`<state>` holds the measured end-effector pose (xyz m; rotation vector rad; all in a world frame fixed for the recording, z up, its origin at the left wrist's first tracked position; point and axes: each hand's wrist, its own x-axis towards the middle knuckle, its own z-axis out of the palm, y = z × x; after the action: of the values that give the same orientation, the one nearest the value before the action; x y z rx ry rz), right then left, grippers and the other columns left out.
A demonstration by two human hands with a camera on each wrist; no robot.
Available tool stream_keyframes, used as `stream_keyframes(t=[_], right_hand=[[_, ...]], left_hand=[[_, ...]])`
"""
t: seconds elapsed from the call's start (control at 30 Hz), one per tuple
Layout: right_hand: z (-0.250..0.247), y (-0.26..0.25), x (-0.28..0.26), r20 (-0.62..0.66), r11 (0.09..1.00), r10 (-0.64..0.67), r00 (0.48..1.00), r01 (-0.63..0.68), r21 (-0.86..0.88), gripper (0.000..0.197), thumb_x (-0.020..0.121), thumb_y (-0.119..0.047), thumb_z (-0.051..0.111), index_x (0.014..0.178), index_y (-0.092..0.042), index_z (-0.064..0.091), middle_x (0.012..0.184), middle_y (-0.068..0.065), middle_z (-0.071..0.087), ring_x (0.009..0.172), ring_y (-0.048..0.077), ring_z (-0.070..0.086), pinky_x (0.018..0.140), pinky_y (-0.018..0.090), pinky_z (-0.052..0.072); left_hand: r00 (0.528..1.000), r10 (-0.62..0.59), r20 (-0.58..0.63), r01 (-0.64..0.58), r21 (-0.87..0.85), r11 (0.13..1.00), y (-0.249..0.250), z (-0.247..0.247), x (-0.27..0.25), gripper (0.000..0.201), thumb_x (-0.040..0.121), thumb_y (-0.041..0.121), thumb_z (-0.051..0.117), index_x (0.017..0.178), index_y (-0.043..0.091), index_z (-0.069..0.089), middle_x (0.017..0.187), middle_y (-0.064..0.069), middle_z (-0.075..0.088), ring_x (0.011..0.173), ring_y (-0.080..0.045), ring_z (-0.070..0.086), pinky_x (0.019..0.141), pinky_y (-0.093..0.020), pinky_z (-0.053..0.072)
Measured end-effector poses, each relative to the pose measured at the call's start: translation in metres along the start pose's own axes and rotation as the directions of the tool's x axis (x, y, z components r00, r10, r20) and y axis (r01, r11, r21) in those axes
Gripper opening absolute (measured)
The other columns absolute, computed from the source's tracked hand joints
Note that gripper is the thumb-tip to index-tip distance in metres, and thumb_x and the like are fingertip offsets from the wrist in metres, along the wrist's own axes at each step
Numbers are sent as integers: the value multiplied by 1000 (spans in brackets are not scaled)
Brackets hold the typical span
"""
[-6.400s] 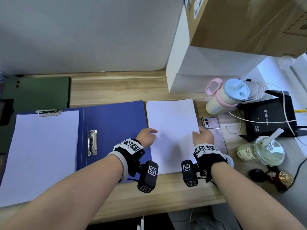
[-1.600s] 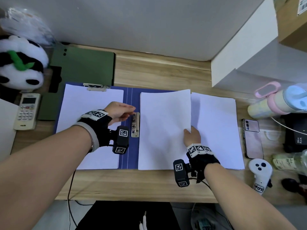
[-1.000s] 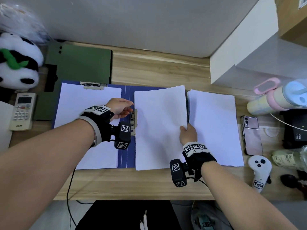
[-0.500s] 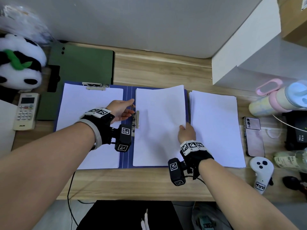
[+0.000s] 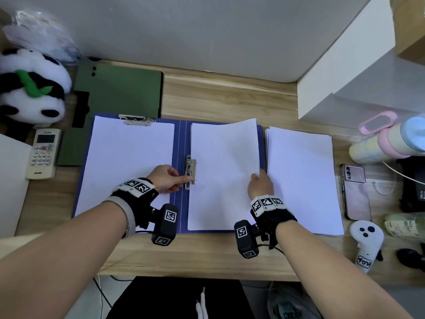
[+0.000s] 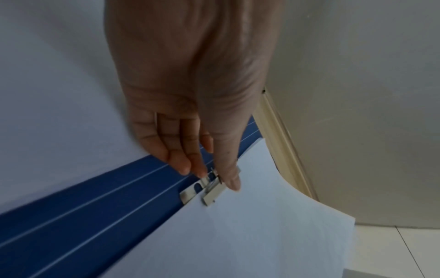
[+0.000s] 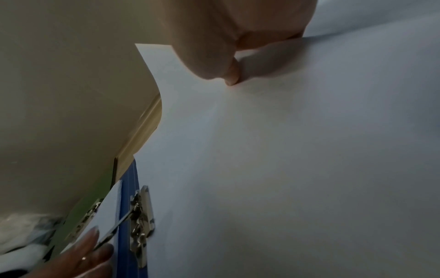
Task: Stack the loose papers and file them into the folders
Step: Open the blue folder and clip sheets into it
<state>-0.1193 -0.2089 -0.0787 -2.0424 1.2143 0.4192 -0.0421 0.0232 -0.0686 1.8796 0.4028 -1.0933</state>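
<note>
Wooden desk (image 5: 225, 97) against a grey wall, pretty cluttered tbh. Big white box (image 5: 358, 72) in the back right corner. Blue folder (image 5: 181, 143) lying open flat in the middle, spine running front to back. Green folder (image 5: 119, 97) closed, behind it on the left, partly tucked under the blue one. Left half of the blue folder covered w/ a sheet of paper (image 5: 128, 162) under a clip at its top edge. Right half covered by another sheet (image 5: 224, 157), far right corner curling up a bit. Stack of loose papers (image 5: 301, 178) on the desk just beside the folder's right edge, not in it.

Plush panda (image 5: 32, 86) at the far left, remote (image 5: 43, 153) in front of it. Pastel water bottle (image 5: 386, 141) on its side at the far right, phone (image 5: 355, 192) face down near the loose stack, white controller (image 5: 368, 242) in front of the phone.

Right hand (image 5: 261, 185) pinching the right edge of the sheet on the folder's right half, thumb on top; fingers underneath not visible. Left hand (image 6: 190, 112) on the metal side clip (image 6: 204, 190) by the spine, thumb and fingertips gripping its raised lever. Sheet's left edge sitting right at that clip, looks tucked under the clip's plate in the left wrist view.
</note>
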Motion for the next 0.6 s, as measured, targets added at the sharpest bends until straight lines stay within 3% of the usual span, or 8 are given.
stream_keyframes(t=[0.13, 0.23, 0.3, 0.47, 0.6], right_hand=[[-1, -2, -1, 7, 1000, 18, 1000, -18, -2, 45, 101, -13, 31, 146, -9, 28, 148, 9, 41, 133, 29, 42, 103, 32, 35], [-1, -3, 0, 15, 1000, 28, 999, -28, -5, 47, 101, -14, 31, 147, -8, 24, 150, 9, 37, 135, 29, 39, 105, 32, 34], [0, -2, 0, 25, 999, 33, 999, -33, -5, 47, 101, -16, 30, 147, -9, 23, 150, 10, 36, 136, 30, 38, 106, 33, 33], [2, -2, 1, 20, 999, 49, 999, -49, -10, 47, 100, -14, 29, 146, -7, 24, 149, 11, 39, 134, 31, 40, 105, 34, 34], [-2, -5, -1, 22, 996, 66, 998, -67, 63, 46, 100, -13, 31, 145, -4, 25, 148, 13, 39, 133, 30, 42, 103, 32, 35]], left_hand=[[1000, -28, -9, 28, 36, 999, -11, -1, 0, 36, 77, 43, 72, 73, 14, 51, 68, -6, 65, 52, -12, 56, 54, -20, 47], [998, -46, 38, 45, 29, 999, -15, -6, 1, 33, 77, 41, 72, 73, 13, 55, 70, -6, 67, 51, -11, 61, 55, -20, 52], [999, -39, 3, 39, 69, 997, -18, -6, 2, 34, 75, 38, 74, 71, 11, 55, 69, -8, 67, 50, -12, 63, 52, -20, 55], [994, 30, -104, 0, 270, 963, -19, 10, 5, 38, 71, 39, 79, 65, 10, 54, 63, -7, 68, 64, -24, 68, 74, -35, 60], [992, 52, -111, -9, 358, 934, -16, 15, 7, 38, 76, 37, 76, 60, 12, 52, 59, -4, 66, 51, -18, 63, 69, -31, 56]])
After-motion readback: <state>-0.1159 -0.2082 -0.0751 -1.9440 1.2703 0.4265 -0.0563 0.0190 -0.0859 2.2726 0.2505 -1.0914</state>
